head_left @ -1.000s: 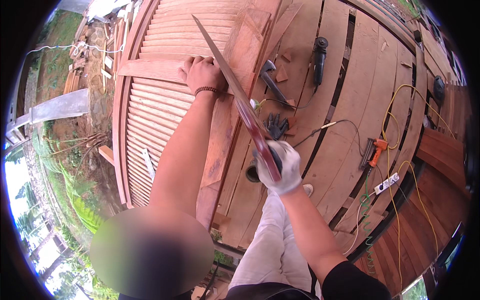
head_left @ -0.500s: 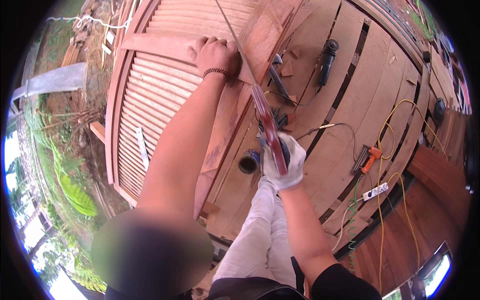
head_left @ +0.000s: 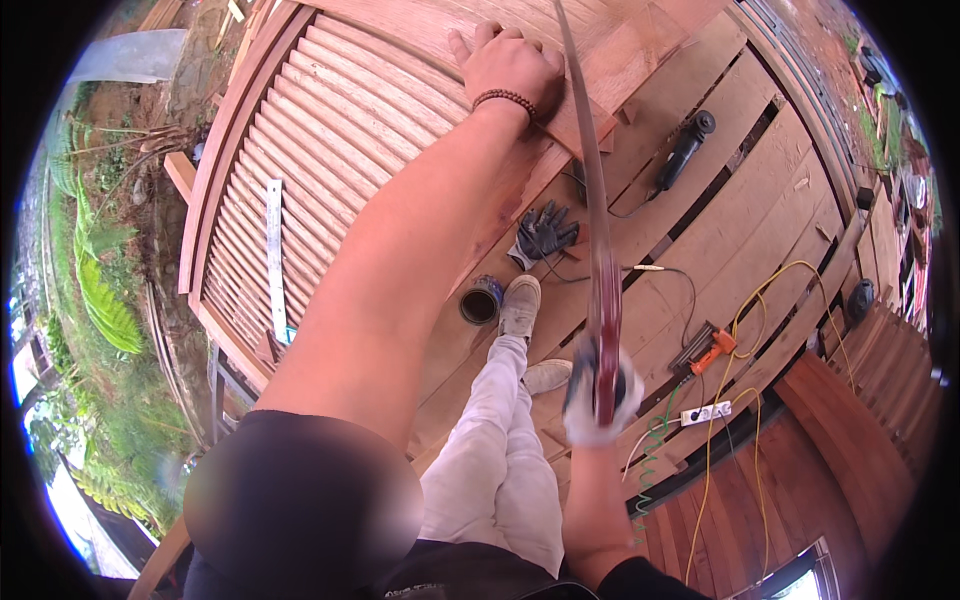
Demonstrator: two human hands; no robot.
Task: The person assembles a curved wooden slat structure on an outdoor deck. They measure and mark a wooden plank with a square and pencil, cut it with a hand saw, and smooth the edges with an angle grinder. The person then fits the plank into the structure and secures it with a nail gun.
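Note:
My bare left hand (head_left: pixel 515 70), with a beaded bracelet at the wrist, presses down on a reddish wooden board (head_left: pixel 578 128). Its fingers are spread, though their tips are partly hidden. The board's end juts past the edge of a louvred wooden panel (head_left: pixel 340 130). In a white, dark-palmed glove, my right hand (head_left: pixel 602 400) is closed round the dark red handle of a handsaw (head_left: pixel 606 330). The long narrow blade runs away from me, edge-on, alongside the board's end. Whether its teeth touch the wood I cannot tell.
On the plank floor lie an angle grinder (head_left: pixel 685 155), dark work gloves (head_left: pixel 545 235), an open can (head_left: pixel 480 302), an orange nail gun (head_left: pixel 708 350) and a white power strip (head_left: pixel 706 413). Yellow cords (head_left: pixel 745 320) and a green coiled hose (head_left: pixel 650 450) trail nearby. A metal ruler (head_left: pixel 275 250) rests on the louvres.
My right hand has drawn the saw back toward me and slightly right. The whole view has shifted, so the gloves and my shoes now show. My left hand stays pressed on the wood.

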